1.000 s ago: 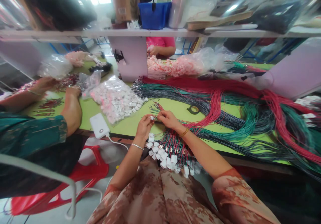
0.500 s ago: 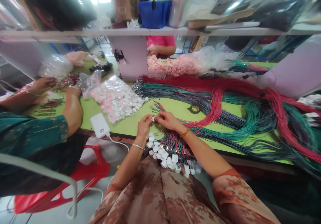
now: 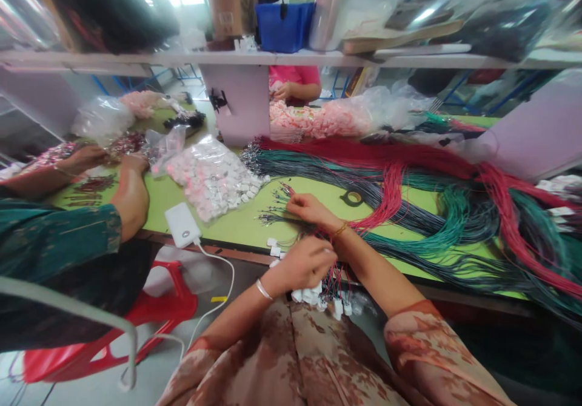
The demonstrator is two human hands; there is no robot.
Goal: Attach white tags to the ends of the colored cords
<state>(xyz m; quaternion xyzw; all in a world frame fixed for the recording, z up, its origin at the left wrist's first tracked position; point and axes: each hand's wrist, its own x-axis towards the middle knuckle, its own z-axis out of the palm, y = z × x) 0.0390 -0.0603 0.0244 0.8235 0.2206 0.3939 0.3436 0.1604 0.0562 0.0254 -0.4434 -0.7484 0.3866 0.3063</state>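
My right hand (image 3: 313, 209) is over the green table, its fingers pinched at the metal-tipped ends of loose wires (image 3: 278, 195). Dark wire ends (image 3: 271, 219) lie just below its fingertips. Closer to my body, my left hand (image 3: 308, 263) has its fingers curled closed; what they hold, if anything, is hidden. Under it, red and green wires (image 3: 335, 276) with white connectors (image 3: 309, 296) hang over the table edge, partly covered by the hand. More white connectors (image 3: 274, 249) show left of my left hand.
A bag of white connectors (image 3: 211, 179) and a white power bank (image 3: 182, 224) with a cable lie left. Long wire bundles (image 3: 409, 157) and a black tape roll (image 3: 353, 197) lie right. A co-worker's arm (image 3: 134, 194) works at left, beside a red stool (image 3: 159, 309).
My left hand has dropped down and right, away from my right hand, to over the hanging wires. My right hand has shifted slightly up and right to the loose wire ends.
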